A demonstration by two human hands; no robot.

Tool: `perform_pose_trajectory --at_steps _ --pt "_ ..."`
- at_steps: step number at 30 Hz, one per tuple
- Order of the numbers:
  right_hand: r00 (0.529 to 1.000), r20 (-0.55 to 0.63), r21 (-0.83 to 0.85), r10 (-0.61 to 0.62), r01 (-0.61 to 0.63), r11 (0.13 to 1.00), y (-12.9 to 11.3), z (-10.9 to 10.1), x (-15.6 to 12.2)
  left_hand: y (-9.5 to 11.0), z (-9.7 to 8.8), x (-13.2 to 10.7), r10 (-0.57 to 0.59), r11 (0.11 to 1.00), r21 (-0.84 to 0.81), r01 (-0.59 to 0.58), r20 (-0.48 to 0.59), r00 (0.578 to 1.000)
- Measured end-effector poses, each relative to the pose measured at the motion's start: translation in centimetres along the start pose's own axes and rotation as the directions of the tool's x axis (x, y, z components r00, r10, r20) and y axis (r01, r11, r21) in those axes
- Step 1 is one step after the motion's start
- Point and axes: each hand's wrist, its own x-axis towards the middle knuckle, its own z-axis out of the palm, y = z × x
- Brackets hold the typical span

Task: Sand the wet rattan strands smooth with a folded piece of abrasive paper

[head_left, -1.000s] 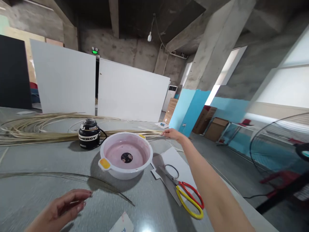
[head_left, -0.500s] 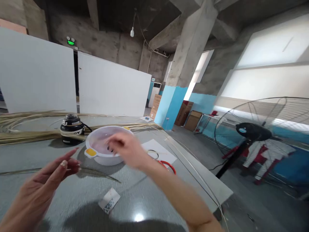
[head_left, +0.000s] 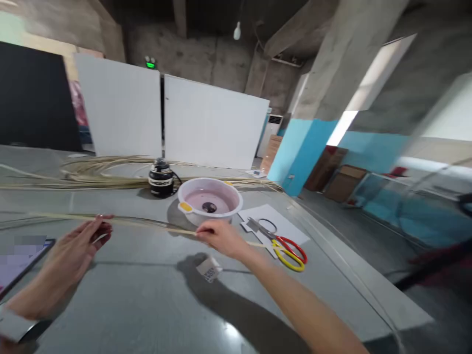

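A long thin pale strip [head_left: 155, 225], like split bamboo or cane, stretches between my hands above the grey table. My left hand [head_left: 79, 248] is closed in a pinch on it at the left. In front of the basin, my right hand [head_left: 221, 238] pinches the same strip, whose end sticks out to the right. Behind the right hand stands a white basin [head_left: 236, 209] with yellow handle grips, holding liquid and a dark round object [head_left: 209, 207]. Darker strips [head_left: 136, 219] lie close to the pale one. A small printed white packet [head_left: 209, 268] rests below the right hand.
Red-and-yellow-handled scissors [head_left: 283, 248] and a dark ring [head_left: 268, 224] lie by white paper [head_left: 291, 231]. A black canister [head_left: 161, 179] with a cord stands left of the basin. Bundled strips [head_left: 99, 173] lie behind it. A tablet-like screen [head_left: 22, 260] sits at left.
My right hand has moved from over the basin to its front and now pinches the strip. The view has turned left, bringing the screen and whole scissors into sight.
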Motion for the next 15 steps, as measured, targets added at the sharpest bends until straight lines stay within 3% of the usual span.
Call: perform_pose_trajectory --at_steps 3,7,13,15 --pt "0.996 0.043 0.036 0.079 -0.081 0.996 2.3 -1.1 0.0 0.3 -1.6 1.1 -0.024 0.999 0.027 0.025 -0.032 0.999" --pt "0.985 0.113 0.093 0.132 -0.142 0.985 4.4 -1.6 -0.6 0.7 -1.9 2.4 0.001 0.995 0.097 0.002 -0.034 0.999" --pt "0.960 0.207 0.189 0.190 -0.230 0.955 4.9 -1.2 -0.6 3.8 -2.7 7.0 0.067 0.942 0.330 -0.055 -0.026 0.997" --pt "0.964 0.180 0.167 0.197 -0.228 0.959 4.6 -0.3 0.1 4.8 -3.2 8.6 0.115 0.892 0.442 -0.092 -0.027 0.993"
